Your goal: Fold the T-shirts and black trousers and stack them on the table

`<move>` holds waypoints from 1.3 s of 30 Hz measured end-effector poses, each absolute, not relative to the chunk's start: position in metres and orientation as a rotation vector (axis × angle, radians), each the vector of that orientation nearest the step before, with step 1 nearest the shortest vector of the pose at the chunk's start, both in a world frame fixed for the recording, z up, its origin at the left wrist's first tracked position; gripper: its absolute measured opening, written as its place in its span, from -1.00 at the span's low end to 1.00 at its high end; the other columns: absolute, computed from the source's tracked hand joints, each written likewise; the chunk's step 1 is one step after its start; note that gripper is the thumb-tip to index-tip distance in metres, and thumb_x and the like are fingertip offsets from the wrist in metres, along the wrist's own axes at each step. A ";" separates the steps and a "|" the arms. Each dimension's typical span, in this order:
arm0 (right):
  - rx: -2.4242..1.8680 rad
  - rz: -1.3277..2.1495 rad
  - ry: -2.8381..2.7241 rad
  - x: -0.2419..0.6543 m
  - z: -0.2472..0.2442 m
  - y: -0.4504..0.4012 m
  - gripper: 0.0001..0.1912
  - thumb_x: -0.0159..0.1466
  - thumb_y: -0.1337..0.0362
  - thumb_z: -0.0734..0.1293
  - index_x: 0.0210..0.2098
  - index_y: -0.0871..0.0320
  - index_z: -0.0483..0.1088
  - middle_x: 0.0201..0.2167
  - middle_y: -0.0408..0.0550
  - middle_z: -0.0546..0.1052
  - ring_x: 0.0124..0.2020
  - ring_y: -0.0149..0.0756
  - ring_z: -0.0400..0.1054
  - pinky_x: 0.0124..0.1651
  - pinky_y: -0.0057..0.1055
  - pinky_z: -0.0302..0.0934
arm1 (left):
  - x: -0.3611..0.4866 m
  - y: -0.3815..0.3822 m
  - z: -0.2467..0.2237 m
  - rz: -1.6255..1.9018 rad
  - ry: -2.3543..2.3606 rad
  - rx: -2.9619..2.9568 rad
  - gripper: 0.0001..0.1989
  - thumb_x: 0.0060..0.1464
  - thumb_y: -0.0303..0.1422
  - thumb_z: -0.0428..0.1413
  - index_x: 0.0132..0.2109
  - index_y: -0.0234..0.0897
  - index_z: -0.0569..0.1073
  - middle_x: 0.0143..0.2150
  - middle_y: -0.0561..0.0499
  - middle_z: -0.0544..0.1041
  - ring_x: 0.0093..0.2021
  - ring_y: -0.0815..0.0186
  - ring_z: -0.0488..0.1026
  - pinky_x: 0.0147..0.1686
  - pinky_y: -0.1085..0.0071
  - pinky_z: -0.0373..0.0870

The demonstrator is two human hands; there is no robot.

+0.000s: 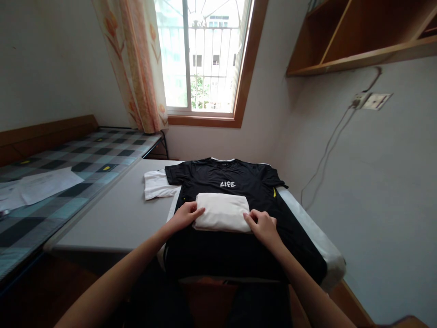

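Observation:
A folded white cloth bundle (222, 212) lies on the middle of a black T-shirt (239, 253), which is spread flat with light lettering on its chest. My left hand (186, 215) pinches the bundle's left edge between thumb and fingers. At the opposite edge, my right hand (262, 223) grips the bundle's right side with thumb and curled fingers. Beneath the black T-shirt, a white garment (159, 184) shows its sleeve at the left and more of its fabric along the right side.
The grey table (112, 214) stands beside a bed with a checked cover (78, 152) and papers (44, 184) on it. Ahead are a curtain (136, 59) and a barred window. A wooden shelf (341, 64) and a cable hang on the right wall.

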State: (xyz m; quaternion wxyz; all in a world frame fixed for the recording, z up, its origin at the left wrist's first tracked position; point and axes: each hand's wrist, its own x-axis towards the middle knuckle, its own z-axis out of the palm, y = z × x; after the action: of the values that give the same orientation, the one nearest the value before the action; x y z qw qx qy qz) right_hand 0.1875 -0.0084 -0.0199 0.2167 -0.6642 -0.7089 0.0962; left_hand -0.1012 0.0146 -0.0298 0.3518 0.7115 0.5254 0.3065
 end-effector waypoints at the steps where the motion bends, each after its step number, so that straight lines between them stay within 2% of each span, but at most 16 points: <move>1: -1.828 0.212 -1.953 0.188 -0.022 -0.010 -0.60 0.31 0.02 0.16 -0.52 0.12 0.35 -0.48 -0.08 0.47 -0.27 -0.19 0.33 -0.14 -0.31 -0.02 | -0.101 0.014 -0.031 0.828 1.361 1.838 -0.52 0.03 0.08 -0.01 -0.53 -0.24 0.18 -0.56 0.14 0.18 -0.52 0.41 0.10 -0.52 0.47 -0.01; 5: -1.883 0.063 -1.954 0.194 -0.034 -0.014 -0.61 0.32 0.05 0.15 -0.52 0.12 0.35 -0.49 -0.06 0.45 -0.28 -0.17 0.32 -0.12 -0.28 -0.03 | -0.107 0.014 -0.036 0.906 1.410 1.888 -0.54 0.02 0.02 0.01 -0.55 -0.22 0.08 -0.57 0.16 0.10 -0.51 0.42 0.07 -0.50 0.46 -0.01; 9: -1.919 0.130 -1.992 0.201 -0.035 -0.015 -0.60 0.32 0.05 0.15 -0.53 0.11 0.34 -0.52 -0.09 0.44 -0.33 -0.20 0.33 -0.19 -0.32 -0.02 | -0.114 0.014 -0.033 0.775 1.461 1.971 -0.57 0.02 -0.01 0.05 -0.55 -0.23 0.15 -0.58 0.14 0.19 -0.51 0.39 0.15 -0.49 0.45 0.01; 12: -1.883 0.103 -1.961 0.196 -0.022 -0.012 -0.68 0.30 0.06 0.18 -0.46 0.11 0.36 -0.50 -0.10 0.45 -0.34 -0.22 0.33 -0.21 -0.34 0.00 | -0.108 0.014 -0.013 0.710 1.568 2.109 -0.59 0.05 -0.02 0.07 -0.52 -0.24 0.25 -0.53 0.09 0.29 -0.49 0.35 0.25 -0.47 0.43 0.09; 15: -1.742 0.042 -1.913 0.179 -0.005 -0.003 -0.74 0.29 0.12 0.17 -0.31 0.12 0.40 -0.34 -0.03 0.48 -0.24 -0.20 0.34 -0.16 -0.33 0.07 | -0.086 0.016 0.012 0.884 1.661 2.259 -0.65 0.20 -0.10 -0.05 -0.39 -0.25 0.39 -0.33 -0.02 0.41 -0.34 0.28 0.37 -0.31 0.36 0.25; 18: -1.625 0.116 -1.949 0.152 0.005 0.012 -0.68 0.32 0.19 0.11 -0.09 0.13 0.41 -0.09 0.06 0.48 -0.09 -0.18 0.35 -0.04 -0.31 0.12 | -0.057 0.024 0.018 0.942 1.520 2.369 -0.66 0.29 -0.24 -0.17 -0.19 -0.26 0.46 -0.15 -0.09 0.47 -0.13 0.22 0.43 -0.07 0.30 0.31; 21: -1.640 0.159 -2.073 0.129 -0.001 0.025 -0.53 0.36 0.20 0.05 0.18 0.15 0.28 0.17 0.12 0.34 0.12 -0.12 0.26 0.09 -0.26 0.11 | -0.037 0.034 -0.002 0.803 1.358 2.530 -0.60 0.32 -0.28 -0.24 0.03 -0.29 0.42 0.05 -0.16 0.46 0.09 0.18 0.37 0.11 0.23 0.24; 23: -1.676 0.143 -2.188 0.122 -0.012 0.029 -0.48 0.38 0.16 0.01 0.26 0.18 0.20 0.27 0.14 0.24 0.24 -0.09 0.14 0.20 -0.20 0.02 | -0.035 0.038 -0.020 0.682 1.348 2.620 -0.54 0.31 -0.23 -0.24 0.17 -0.33 0.33 0.22 -0.21 0.35 0.25 0.12 0.23 0.23 0.14 0.11; 25: -1.701 0.113 -2.292 0.123 -0.023 0.030 -0.44 0.40 0.11 -0.01 0.29 0.18 0.16 0.31 0.13 0.19 0.32 -0.06 0.02 0.29 -0.11 -0.13 | -0.040 0.040 -0.033 0.586 1.358 2.668 -0.47 0.30 -0.15 -0.23 0.26 -0.33 0.25 0.31 -0.21 0.25 0.33 0.10 0.11 0.29 0.10 0.00; 28: -1.728 0.125 -2.379 0.133 -0.031 0.029 -0.39 0.39 0.01 -0.02 0.33 0.16 0.09 0.36 0.10 0.08 0.37 -0.03 -0.12 0.33 0.01 -0.29 | -0.055 0.039 -0.040 0.496 1.349 2.693 -0.36 0.26 -0.01 -0.21 0.33 -0.29 0.15 0.36 -0.18 0.16 0.37 0.09 0.03 0.32 0.09 -0.11; 33: -1.732 0.266 -2.439 0.158 -0.034 0.026 -0.27 0.36 -0.12 0.00 0.38 0.16 -0.05 0.40 0.06 -0.13 0.40 -0.06 -0.27 0.33 0.07 -0.28 | -0.093 0.035 -0.040 0.414 1.409 2.649 -0.28 0.22 0.09 -0.20 0.39 -0.20 0.02 0.41 -0.11 0.02 0.40 0.11 -0.06 0.33 0.09 -0.16; 36: -1.657 0.242 -2.420 0.176 -0.041 0.024 -0.31 0.37 -0.09 -0.01 0.36 0.13 0.02 0.40 0.02 -0.07 0.41 -0.09 -0.27 0.34 0.05 -0.27 | -0.118 0.035 -0.045 0.445 1.473 2.612 -0.36 0.27 0.02 -0.22 0.38 -0.16 0.05 0.39 -0.07 0.09 0.38 0.15 -0.01 0.33 0.12 -0.14; 39: -1.533 0.220 -2.376 0.199 -0.048 0.025 -0.39 0.40 -0.02 -0.06 0.30 0.11 0.15 0.37 0.03 0.05 0.38 -0.13 -0.11 0.33 -0.01 -0.14 | -0.141 0.038 -0.050 0.584 1.643 2.527 -0.44 0.29 -0.04 -0.20 0.31 -0.21 0.20 0.34 -0.10 0.21 0.36 0.15 0.06 0.31 0.14 -0.05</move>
State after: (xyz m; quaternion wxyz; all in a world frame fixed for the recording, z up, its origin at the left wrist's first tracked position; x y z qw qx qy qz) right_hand 0.1989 0.0246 -0.0479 0.1521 -0.5343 -0.8280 0.0766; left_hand -0.1413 0.0382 -0.0497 0.0357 0.8226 0.5347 0.1901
